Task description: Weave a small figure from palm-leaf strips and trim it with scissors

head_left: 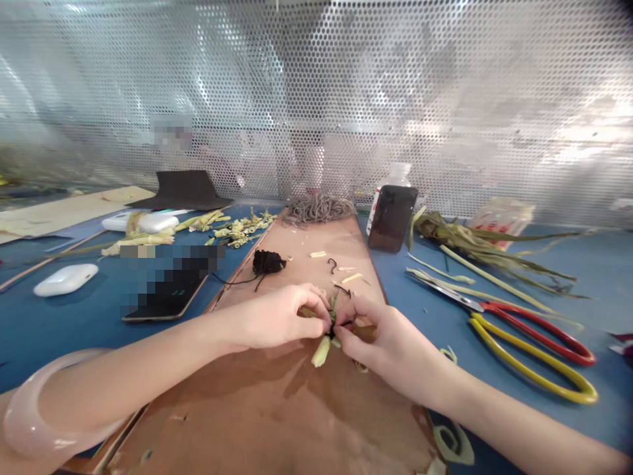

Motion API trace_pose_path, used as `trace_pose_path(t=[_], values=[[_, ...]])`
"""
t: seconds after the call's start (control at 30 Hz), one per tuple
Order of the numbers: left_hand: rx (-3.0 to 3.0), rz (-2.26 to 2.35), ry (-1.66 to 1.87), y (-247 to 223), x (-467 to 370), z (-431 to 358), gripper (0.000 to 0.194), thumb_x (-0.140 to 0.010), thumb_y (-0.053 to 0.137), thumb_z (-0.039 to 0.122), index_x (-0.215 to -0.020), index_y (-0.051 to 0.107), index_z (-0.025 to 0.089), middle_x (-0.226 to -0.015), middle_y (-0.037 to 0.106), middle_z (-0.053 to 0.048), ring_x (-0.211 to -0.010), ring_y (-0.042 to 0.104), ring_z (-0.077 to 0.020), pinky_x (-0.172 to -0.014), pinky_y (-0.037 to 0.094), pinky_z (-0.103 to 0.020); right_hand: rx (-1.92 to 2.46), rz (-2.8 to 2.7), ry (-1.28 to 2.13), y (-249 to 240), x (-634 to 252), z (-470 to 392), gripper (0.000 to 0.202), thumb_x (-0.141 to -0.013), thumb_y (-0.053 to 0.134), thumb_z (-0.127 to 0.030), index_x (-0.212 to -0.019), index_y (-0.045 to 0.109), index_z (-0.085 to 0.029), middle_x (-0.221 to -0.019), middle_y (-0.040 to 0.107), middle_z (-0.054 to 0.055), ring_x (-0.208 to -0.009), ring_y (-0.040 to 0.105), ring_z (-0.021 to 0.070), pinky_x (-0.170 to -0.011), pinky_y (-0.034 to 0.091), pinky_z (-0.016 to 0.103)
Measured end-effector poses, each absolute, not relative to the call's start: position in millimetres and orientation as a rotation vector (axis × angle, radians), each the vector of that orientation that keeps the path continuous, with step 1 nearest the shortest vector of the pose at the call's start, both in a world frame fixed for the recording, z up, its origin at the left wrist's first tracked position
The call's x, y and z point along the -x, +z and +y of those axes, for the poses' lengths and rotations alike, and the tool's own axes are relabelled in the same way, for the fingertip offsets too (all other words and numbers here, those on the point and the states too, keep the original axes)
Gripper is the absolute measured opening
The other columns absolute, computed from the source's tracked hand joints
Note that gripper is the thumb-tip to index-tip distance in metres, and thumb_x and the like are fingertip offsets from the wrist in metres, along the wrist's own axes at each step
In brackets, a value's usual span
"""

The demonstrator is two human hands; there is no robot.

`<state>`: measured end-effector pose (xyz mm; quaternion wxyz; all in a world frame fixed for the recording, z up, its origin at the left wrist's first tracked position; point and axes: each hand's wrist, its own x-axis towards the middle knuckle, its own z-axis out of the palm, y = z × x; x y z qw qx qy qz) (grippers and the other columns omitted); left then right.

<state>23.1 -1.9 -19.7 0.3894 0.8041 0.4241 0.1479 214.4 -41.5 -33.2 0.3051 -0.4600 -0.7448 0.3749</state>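
Note:
Over the brown board (pixel 277 409), my left hand (pixel 287 316) pinches a small pale green plant piece (pixel 321 351) with dark thread around its middle. My right hand (pixel 370 333) meets it from the other side, its fingertips closed on the dark thread at the piece. The fingertips of both hands almost touch, and they partly hide the knot area. A ball of black thread (pixel 268 262) lies on the board beyond my left hand. Small pale scraps (pixel 352 278) and short black thread bits (pixel 332 265) are scattered past my fingers.
Red-and-yellow scissors (pixel 482 307) lie open at the right, near dried stalks (pixel 459 241). A phone (pixel 393 218) leans on a white bottle (pixel 399 174). Grey cord (pixel 319 208) is at the board's far end. Another phone (pixel 171 290), a white case (pixel 66 280) and plant bundles (pixel 242 228) are left.

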Motion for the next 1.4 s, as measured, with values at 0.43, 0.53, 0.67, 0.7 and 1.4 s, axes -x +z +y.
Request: trace_pose_path(t=[0.43,0.53,0.67,0.7,1.4], values=[[-2.089,1.000,0.340,-16.7,-21.3,-3.1,0.007,-0.073,0.059,0.023,-0.076,0.064,0.018,-0.107,0.058,-0.005,-0.099,0.059,-0.0210,-0.090,0.046,-0.032,1.269,-2.052,0.845,-33.5,-211.2,-41.2,0.004,-0.075,0.052,-0.018,-0.074,0.055,-0.020,-0.070,0.057,-0.001,-0.068,0.048,0.0137,-0.065,0.040,0.026],[-2.086,0.978,0.343,-18.9,-20.4,-2.3,0.007,-0.074,0.060,0.023,-0.077,0.064,0.018,-0.107,0.057,-0.005,-0.098,0.060,-0.0200,-0.089,0.046,-0.032,1.248,-2.056,0.834,-34.3,-211.8,-40.2,0.004,-0.075,0.052,-0.017,-0.075,0.054,-0.020,-0.071,0.058,-0.001,-0.070,0.049,0.0141,-0.068,0.040,0.026],[-2.081,0.949,0.361,-18.9,-19.4,-1.9,0.008,-0.075,0.061,0.025,-0.077,0.065,0.019,-0.107,0.058,-0.005,-0.098,0.060,-0.0192,-0.088,0.046,-0.030,1.212,-2.075,0.842,-34.0,-214.1,-40.4,0.006,-0.077,0.052,-0.016,-0.075,0.056,-0.020,-0.073,0.060,-0.001,-0.070,0.051,0.0134,-0.068,0.040,0.025],[-2.077,0.952,0.357,-17.7,-19.4,-2.1,0.009,-0.075,0.061,0.026,-0.077,0.065,0.019,-0.107,0.057,-0.005,-0.098,0.060,-0.0193,-0.089,0.046,-0.031,1.195,-2.077,0.856,-33.7,-214.6,-40.7,0.007,-0.077,0.052,-0.016,-0.075,0.057,-0.020,-0.073,0.060,-0.002,-0.069,0.052,0.0127,-0.066,0.040,0.024],[-2.031,0.995,0.296,-9.1,-19.0,-1.8,0.012,-0.075,0.064,0.031,-0.078,0.068,0.020,-0.107,0.059,-0.003,-0.101,0.058,-0.0207,-0.093,0.042,-0.032,1.188,-2.058,0.926,-35.5,-216.3,-41.4,0.007,-0.080,0.055,-0.020,-0.075,0.060,-0.020,-0.067,0.058,-0.002,-0.063,0.051,0.0104,-0.059,0.038,0.021]])
